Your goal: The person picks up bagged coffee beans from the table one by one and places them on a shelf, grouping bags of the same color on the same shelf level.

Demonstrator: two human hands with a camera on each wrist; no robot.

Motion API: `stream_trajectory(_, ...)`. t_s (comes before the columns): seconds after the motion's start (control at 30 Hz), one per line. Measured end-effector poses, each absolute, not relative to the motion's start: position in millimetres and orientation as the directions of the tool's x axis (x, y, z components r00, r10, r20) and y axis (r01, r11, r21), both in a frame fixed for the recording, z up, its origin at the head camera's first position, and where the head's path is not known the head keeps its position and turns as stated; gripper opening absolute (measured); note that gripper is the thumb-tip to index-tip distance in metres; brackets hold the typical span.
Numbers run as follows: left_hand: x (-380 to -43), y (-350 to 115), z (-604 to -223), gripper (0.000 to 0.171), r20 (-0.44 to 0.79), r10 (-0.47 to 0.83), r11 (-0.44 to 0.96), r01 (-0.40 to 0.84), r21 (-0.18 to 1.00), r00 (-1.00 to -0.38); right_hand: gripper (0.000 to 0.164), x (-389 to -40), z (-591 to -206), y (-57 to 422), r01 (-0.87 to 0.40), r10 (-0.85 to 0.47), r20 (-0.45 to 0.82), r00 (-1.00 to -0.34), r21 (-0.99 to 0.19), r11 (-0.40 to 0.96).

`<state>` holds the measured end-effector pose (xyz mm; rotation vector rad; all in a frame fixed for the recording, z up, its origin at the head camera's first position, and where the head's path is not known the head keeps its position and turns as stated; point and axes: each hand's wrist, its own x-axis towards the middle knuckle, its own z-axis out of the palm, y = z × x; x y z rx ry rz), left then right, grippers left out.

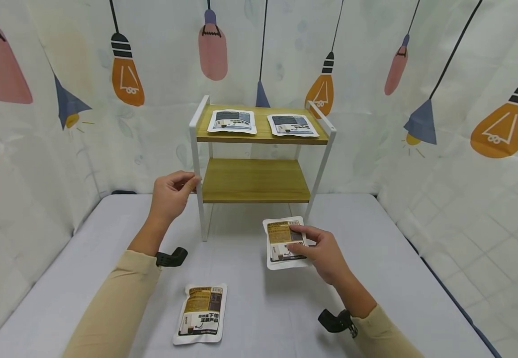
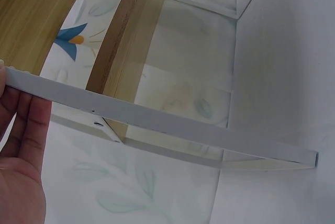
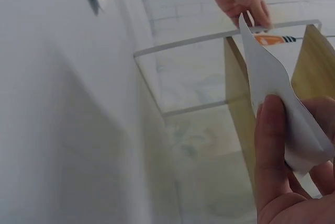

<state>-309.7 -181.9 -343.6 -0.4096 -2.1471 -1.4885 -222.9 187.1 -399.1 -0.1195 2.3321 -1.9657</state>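
Note:
My left hand (image 1: 170, 195) pinches the white left upright (image 1: 200, 209) of a two-tier shelf rack (image 1: 256, 180). In the left wrist view its fingers (image 2: 32, 130) lie behind that white bar. With thumb and fingers my right hand (image 1: 326, 252) holds a white-edged pouch (image 1: 280, 237) with a gold and black label, raised in front of the rack's lower right. Seen from the right wrist, this pouch (image 3: 269, 72) is edge-on and slightly bent. A second gold-labelled pouch (image 1: 202, 314) lies flat on the table between my forearms.
Two blue-labelled pouches, one on the left (image 1: 232, 122) and one on the right (image 1: 292, 125), lie on the rack's wooden top shelf. Its lower shelf (image 1: 254, 186) is bare wood. The white-covered table (image 1: 245, 278) meets lamp-patterned curtains (image 1: 165, 124) behind and at both sides.

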Motion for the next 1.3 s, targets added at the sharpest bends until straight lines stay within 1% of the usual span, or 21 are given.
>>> stream_trajectory(0.3,-312.6,-185.6,-347.9,0.025,0.547,-0.036,0.341,0.504,0.794,-0.837,0.055,-234.0,-383.8,184.4,-0.036,-0.123,0.022,-0.992,-0.993,0.11)
stream_trajectory(0.57,-311.0,-184.7,-346.6,0.024,0.558,-0.027,0.333,0.519,0.788,-0.83,0.053,-246.1,-375.4,184.0,-0.016,-0.099,0.009,-0.995,-0.997,0.074)
stream_trajectory(0.8,-310.4,-184.8,-344.8,0.022,0.561,-0.023,0.341,0.521,0.783,-0.828,0.052,-257.2,-373.5,183.3,0.003,-0.082,-0.01,-0.997,-0.996,0.089)
stream_trajectory(1.1,-288.3,-175.7,-323.9,0.02,0.557,-0.01,0.33,0.524,0.785,-0.83,0.051,-267.9,-373.3,183.9,0.007,-0.096,-0.011,-0.995,-0.999,0.043)
stream_trajectory(1.3,-285.9,-174.3,-321.6,0.021,0.563,-0.008,0.333,0.529,0.78,-0.826,0.051,-272.2,-371.8,183.1,0.016,-0.103,-0.018,-0.995,-1.0,0.021)
